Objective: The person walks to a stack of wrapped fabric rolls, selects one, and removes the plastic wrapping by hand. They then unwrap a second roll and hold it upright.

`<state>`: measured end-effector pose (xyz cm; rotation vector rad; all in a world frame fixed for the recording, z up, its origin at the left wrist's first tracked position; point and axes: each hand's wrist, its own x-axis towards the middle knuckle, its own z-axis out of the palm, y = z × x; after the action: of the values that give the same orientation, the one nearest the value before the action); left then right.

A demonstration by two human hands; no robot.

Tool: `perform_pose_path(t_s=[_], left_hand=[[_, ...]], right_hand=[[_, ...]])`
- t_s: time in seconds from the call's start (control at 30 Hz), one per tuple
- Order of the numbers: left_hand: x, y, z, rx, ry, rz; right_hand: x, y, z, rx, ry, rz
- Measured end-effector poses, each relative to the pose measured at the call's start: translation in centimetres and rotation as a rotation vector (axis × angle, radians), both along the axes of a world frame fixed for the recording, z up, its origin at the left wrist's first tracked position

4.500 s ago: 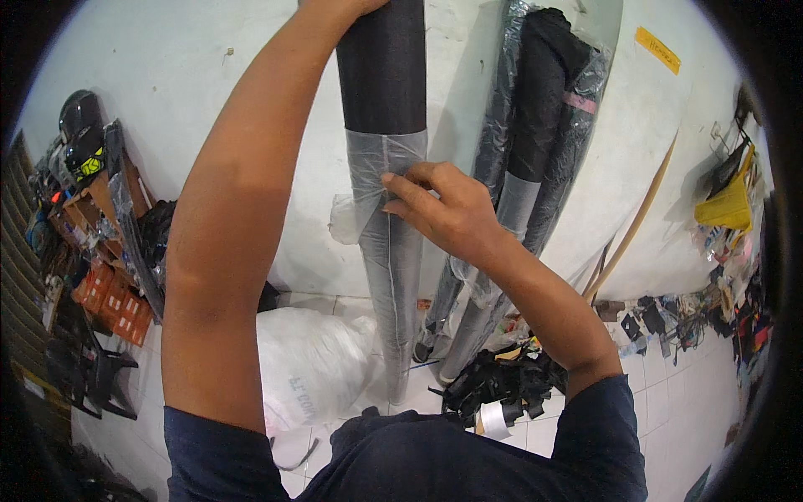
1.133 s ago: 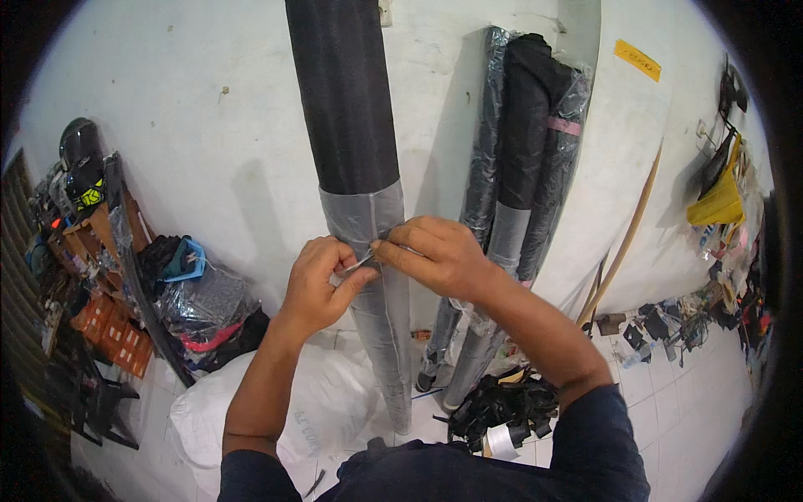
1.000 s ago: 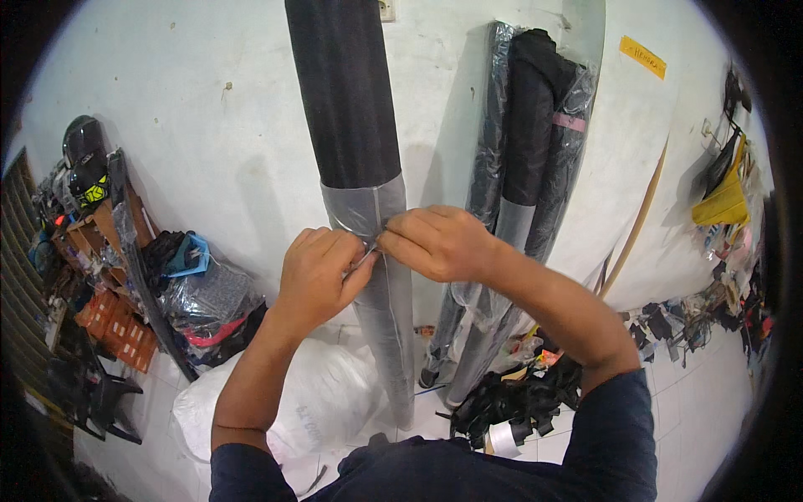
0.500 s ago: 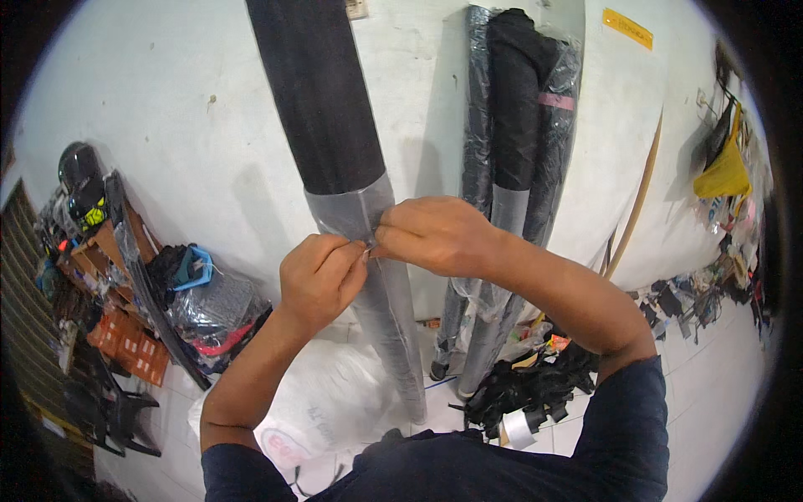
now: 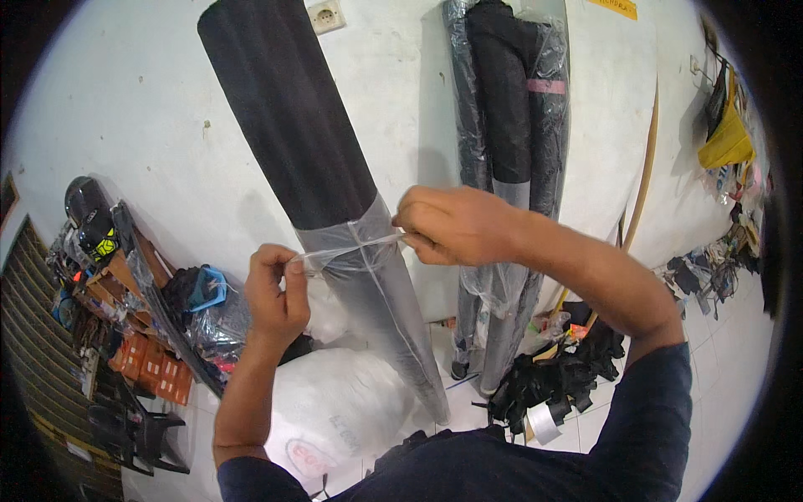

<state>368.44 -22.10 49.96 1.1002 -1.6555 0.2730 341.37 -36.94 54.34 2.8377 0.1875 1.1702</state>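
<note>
A tall roll of black fabric [image 5: 288, 109] stands on end, leaning toward the wall. A clear plastic sleeve [image 5: 381, 326] covers its lower part and turns the black to grey; the upper part is bare. Across the front of the roll, near the top of the sleeve, runs a gathered band of clear plastic film [image 5: 347, 248], stretched taut. My left hand [image 5: 278, 289] pinches its left end, just off the roll's edge. The right end is gripped by the closed fingers of my right hand [image 5: 456, 224], at the roll's right edge.
More wrapped rolls [image 5: 506, 109] lean on the wall at right. A stuffed white sack [image 5: 339, 402] sits by the roll's foot, with black fabric scraps [image 5: 552, 376] to the right. At left are a shelf, a black helmet [image 5: 88, 205], orange boxes [image 5: 155, 368] and a black chair [image 5: 138, 431].
My hands were close together at the front of the roll; now they are apart, left hand further left, with the film stretched between them. More of the roll's top shows.
</note>
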Motion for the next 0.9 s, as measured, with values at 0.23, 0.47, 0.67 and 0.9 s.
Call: perform_pose_path(t_s=[0.23,0.47,0.67,0.9], left_hand=[[-1.4,-1.1,0.2,-0.334,0.539,0.067],[-3.9,-2.1,-2.1,-0.14,1.146,-0.358],[-4.4,-3.1,-1.4,-0.37,0.359,-0.171],[-4.0,-1.4,3.2,-0.323,-0.563,0.213]], right_hand=[[-0.6,-1.0,-4.8,0.639,-0.425,0.043],[2.6,1.9,-5.1,0.816,-0.461,0.233],[3.2,1.1,-2.5,0.477,-0.317,0.077],[2.7,0.5,-2.7,0.44,-0.379,0.026]])
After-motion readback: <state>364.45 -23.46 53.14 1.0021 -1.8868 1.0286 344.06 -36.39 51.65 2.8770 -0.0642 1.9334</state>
